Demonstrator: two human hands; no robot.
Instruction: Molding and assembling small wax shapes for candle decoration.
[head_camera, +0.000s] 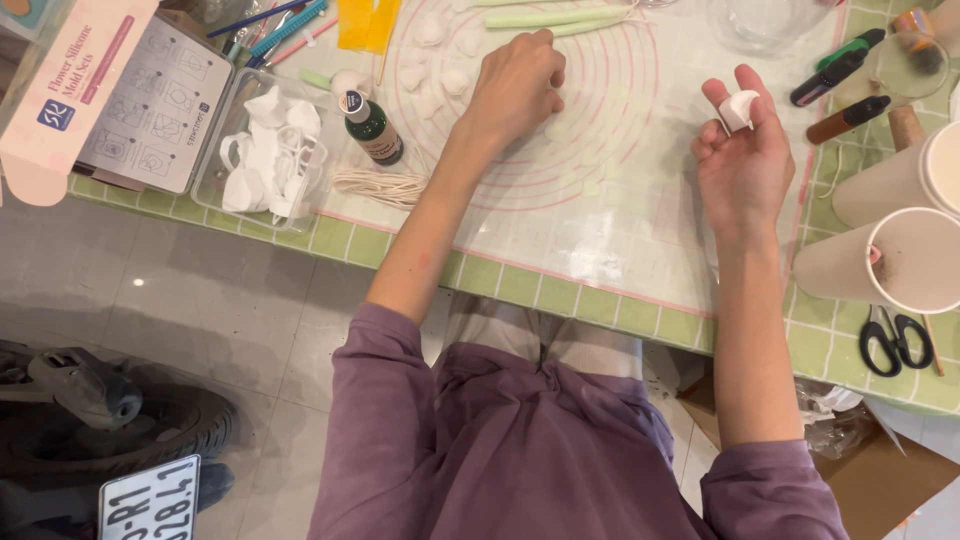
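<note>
Head view: a small white mold (738, 108) is pinched in the half-open right hand (742, 160); the curled left hand (515, 85) presses a clay petal (553, 130), which could be flattened.

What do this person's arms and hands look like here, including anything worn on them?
Both arms wear dusty purple long sleeves pushed up to about the elbows, leaving the forearms bare. The left hand and right hand are bare: no gloves, and no rings, watch or bracelets that show.

The left hand (515, 88) presses knuckles-down on the translucent mat (600, 200), while the right hand (742, 160), palm up, pinches a small white mould (739, 109).
</note>
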